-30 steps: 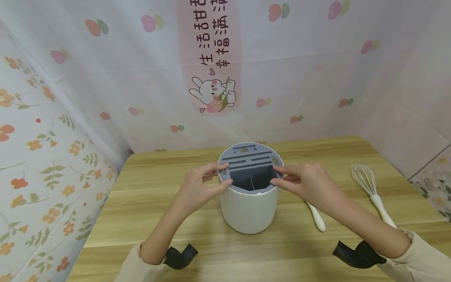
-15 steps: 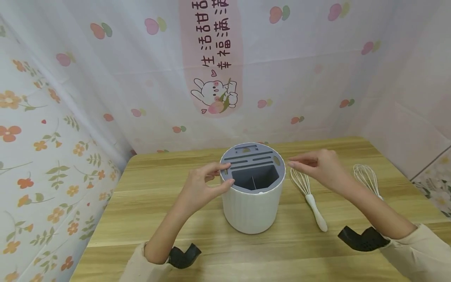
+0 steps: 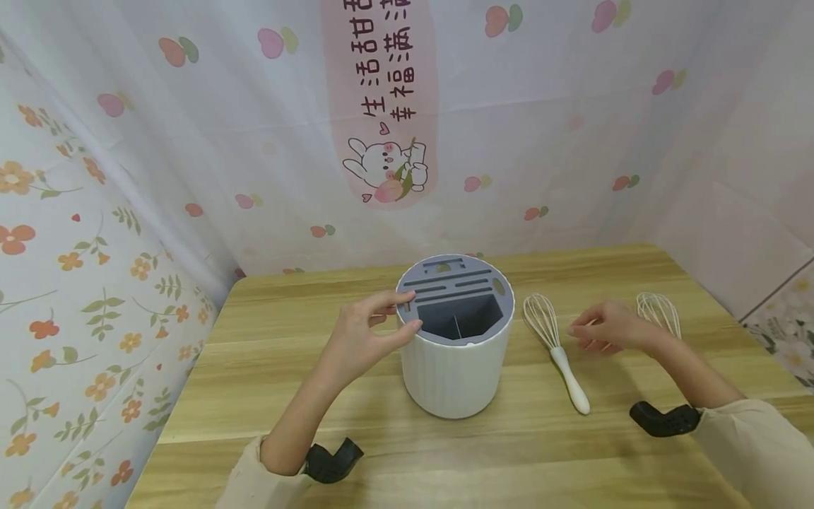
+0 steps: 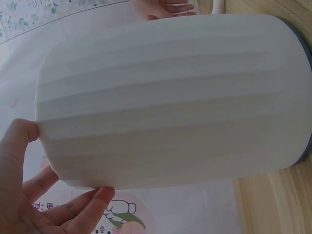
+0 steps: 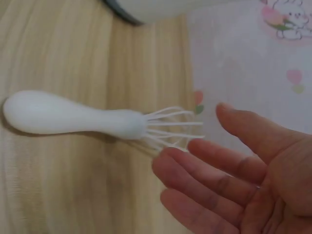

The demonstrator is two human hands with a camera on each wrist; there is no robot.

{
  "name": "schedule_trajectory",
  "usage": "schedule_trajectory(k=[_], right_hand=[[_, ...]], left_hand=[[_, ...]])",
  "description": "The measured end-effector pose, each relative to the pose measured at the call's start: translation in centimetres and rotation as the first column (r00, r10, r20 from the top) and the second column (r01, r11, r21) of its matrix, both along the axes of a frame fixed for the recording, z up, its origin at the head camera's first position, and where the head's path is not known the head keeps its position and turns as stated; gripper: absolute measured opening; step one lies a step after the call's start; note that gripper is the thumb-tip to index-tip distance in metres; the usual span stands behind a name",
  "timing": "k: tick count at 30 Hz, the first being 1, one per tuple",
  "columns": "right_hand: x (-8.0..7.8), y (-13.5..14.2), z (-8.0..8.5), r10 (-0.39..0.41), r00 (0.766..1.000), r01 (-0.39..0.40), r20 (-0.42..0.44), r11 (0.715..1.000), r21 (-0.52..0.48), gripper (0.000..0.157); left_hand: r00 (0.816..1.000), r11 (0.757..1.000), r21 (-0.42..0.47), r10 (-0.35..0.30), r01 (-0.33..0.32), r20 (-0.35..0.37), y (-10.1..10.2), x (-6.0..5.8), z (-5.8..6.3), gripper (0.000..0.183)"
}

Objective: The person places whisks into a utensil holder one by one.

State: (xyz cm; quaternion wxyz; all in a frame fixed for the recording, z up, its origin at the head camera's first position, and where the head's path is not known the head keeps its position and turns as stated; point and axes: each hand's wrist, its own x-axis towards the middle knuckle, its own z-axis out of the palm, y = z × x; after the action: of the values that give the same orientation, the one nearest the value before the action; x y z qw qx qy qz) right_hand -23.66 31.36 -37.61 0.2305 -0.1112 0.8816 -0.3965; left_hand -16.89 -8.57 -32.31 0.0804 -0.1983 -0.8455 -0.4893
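Observation:
A white ribbed utensil holder stands upright on the table, topped by a grey slotted insert with an opening split by a divider. My left hand holds the holder's left rim, thumb and fingers bent and touching its edge; the left wrist view shows these fingers at the rim and side. To the right lies a whisk with white wires and handle. Beside it my right hand hovers with nothing in its grasp; in the right wrist view its fingers are loosely bent near the whisk's wires.
A second whisk lies farther right, partly hidden behind the right arm. The wooden table ends at a patterned curtain at the back. Black wrist mounts sit at both sleeves.
My right hand has let go of the holder's right rim and moved right, past the nearer whisk, and lower. My left hand has stayed at the left rim.

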Motion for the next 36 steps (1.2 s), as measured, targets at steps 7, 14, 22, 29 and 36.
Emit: schedule_trajectory(k=[7, 14, 22, 29, 36], right_hand=[[0.1, 0.9, -3.2, 0.05, 0.984, -0.045, 0.174, 0.999, -0.03, 0.031], [0.1, 0.7, -4.5, 0.106, 0.968, -0.105, 0.228, 0.994, -0.017, 0.032], [0.0, 0.5, -4.9, 0.121, 0.96, -0.115, 0.251, 0.993, -0.038, 0.029], [-0.1, 0.5, -5.1, 0.116, 0.959, -0.107, 0.257, 0.993, -0.05, 0.027], [-0.1, 0.5, -4.9, 0.121, 0.972, -0.113, 0.2, 0.992, -0.053, 0.026]], left_hand=[[1.0, 1.0, 0.002, -0.001, 0.001, 0.009, 0.0, 0.0, 0.0, 0.035], [1.0, 1.0, 0.002, -0.003, 0.003, 0.01, 0.0, 0.0, 0.0, 0.036], [1.0, 1.0, 0.011, 0.003, -0.003, 0.017, -0.1, 0.1, 0.0, 0.036], [1.0, 1.0, 0.019, 0.003, -0.003, 0.021, 0.0, 0.1, -0.1, 0.037], [1.0, 1.0, 0.024, -0.002, 0.002, 0.014, 0.0, 0.2, -0.2, 0.037]])
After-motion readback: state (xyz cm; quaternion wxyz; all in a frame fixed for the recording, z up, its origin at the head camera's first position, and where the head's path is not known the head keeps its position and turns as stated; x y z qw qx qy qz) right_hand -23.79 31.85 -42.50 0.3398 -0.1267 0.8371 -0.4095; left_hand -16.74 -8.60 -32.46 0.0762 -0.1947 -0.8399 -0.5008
